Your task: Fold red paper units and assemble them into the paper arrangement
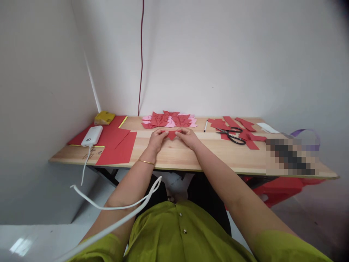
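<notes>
A small piece of folded red paper (171, 135), coming to a point at the bottom, is pinched between both hands above the table's front half. My left hand (158, 139) grips its left end with thumb and fingers. On the other end, my right hand (187, 137) closes in the same way. Just behind them lies a heap of folded red and pink paper pieces (170, 120) against the wall. Black-handled scissors (233, 136) rest among red paper scraps (249, 136) to the right of my right hand.
Large red paper sheets (120, 147) cover the wooden table's (163, 156) left end. On them sit a white power bank (92, 136) and a yellow packet (104, 118). A white cable (122, 208) crosses my left forearm. A pen (205, 126) and purple ribbon (305, 133) lie right.
</notes>
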The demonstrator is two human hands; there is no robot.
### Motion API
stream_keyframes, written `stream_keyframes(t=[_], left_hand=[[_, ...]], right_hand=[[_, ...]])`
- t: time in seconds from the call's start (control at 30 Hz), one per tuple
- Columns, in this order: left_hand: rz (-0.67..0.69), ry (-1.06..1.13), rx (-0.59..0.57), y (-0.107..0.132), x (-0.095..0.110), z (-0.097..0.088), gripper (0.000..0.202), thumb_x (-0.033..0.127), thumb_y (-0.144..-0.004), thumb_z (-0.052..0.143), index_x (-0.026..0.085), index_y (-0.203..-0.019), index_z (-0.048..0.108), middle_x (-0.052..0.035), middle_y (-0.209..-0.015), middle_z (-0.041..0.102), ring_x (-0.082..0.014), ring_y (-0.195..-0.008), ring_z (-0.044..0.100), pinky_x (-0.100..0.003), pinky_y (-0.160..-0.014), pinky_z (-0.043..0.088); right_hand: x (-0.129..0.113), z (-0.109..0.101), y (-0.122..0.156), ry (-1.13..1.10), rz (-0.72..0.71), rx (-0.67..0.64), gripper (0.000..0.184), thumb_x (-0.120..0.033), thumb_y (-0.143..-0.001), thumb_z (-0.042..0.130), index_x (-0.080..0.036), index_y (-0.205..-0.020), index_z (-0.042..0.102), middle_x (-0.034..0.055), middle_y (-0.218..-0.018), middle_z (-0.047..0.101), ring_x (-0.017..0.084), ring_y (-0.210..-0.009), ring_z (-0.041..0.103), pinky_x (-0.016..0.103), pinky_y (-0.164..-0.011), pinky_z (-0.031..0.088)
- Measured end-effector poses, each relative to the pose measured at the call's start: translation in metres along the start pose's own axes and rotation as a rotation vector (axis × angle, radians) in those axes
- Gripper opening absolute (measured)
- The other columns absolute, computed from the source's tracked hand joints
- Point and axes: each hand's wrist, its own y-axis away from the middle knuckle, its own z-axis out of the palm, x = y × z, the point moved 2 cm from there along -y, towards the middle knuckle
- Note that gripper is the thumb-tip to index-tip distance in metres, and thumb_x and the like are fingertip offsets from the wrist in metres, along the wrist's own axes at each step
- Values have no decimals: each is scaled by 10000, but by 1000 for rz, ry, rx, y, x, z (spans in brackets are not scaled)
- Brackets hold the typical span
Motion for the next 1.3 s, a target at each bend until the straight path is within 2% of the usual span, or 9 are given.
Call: stream_keyframes(t=[0.2,0.3,0.37,0.43,0.53,0.7,0.93,1.13,1.3], left_hand=[[-18,33,-12,-3,-4,-2,232,342,-643,742,136,-711,661,-10,-695,642,-108,-632,555,-249,-657,429],[10,24,26,-2,-2,-2,231,333,-623,759,139,-705,662,3,-674,626,-92,-604,529,-237,-632,414],[30,4,42,-1,-1,-2,225,327,-616,764,145,-704,666,10,-660,613,-88,-600,518,-234,-627,407],[39,-41,40,0,0,-1,225,335,-620,763,150,-714,676,7,-672,616,-93,-614,521,-235,-634,408],[46,-121,29,1,1,-1,225,349,-630,758,157,-729,695,-4,-709,635,-107,-645,533,-243,-651,415],[73,-183,-33,2,3,1,213,350,-651,741,162,-745,710,-21,-745,658,-126,-677,544,-254,-670,420],[49,-210,-86,3,2,2,178,303,-627,756,153,-701,698,-20,-721,651,-119,-674,542,-249,-676,416],[38,-143,11,1,1,-3,200,306,-614,763,145,-704,685,2,-658,626,-99,-599,511,-243,-624,399],[-15,-53,79,-1,2,-4,212,277,-562,788,143,-660,657,10,-629,621,-97,-589,526,-242,-623,408]], right_hand=[[1,-1,0,-18,37,5,287,-458,-672,663,-184,-748,621,8,-782,645,154,-744,547,289,-713,438],[5,-3,-2,50,45,43,297,-450,-691,642,-182,-818,634,19,-803,653,165,-749,557,306,-722,446],[6,-5,-3,184,-13,94,309,-421,-705,634,-183,-903,642,34,-852,653,176,-770,561,322,-740,447],[3,-7,-3,367,-149,148,293,-372,-732,617,-186,-955,651,59,-920,643,197,-846,560,348,-804,434],[-4,-4,0,638,-322,196,225,-314,-775,584,-199,-941,684,89,-996,614,236,-988,512,393,-913,365],[-11,8,6,867,-373,188,159,-324,-803,594,-232,-861,710,81,-1036,601,268,-1050,430,428,-904,287],[-10,14,6,927,-399,173,118,-306,-789,607,-224,-761,687,62,-981,630,257,-1018,428,412,-862,271],[-10,0,0,846,-304,215,69,-219,-732,607,-206,-711,672,58,-911,664,252,-962,484,410,-854,291],[-4,-16,-6,695,-248,236,91,-200,-709,561,-206,-681,648,43,-824,665,223,-872,536,378,-838,359]])
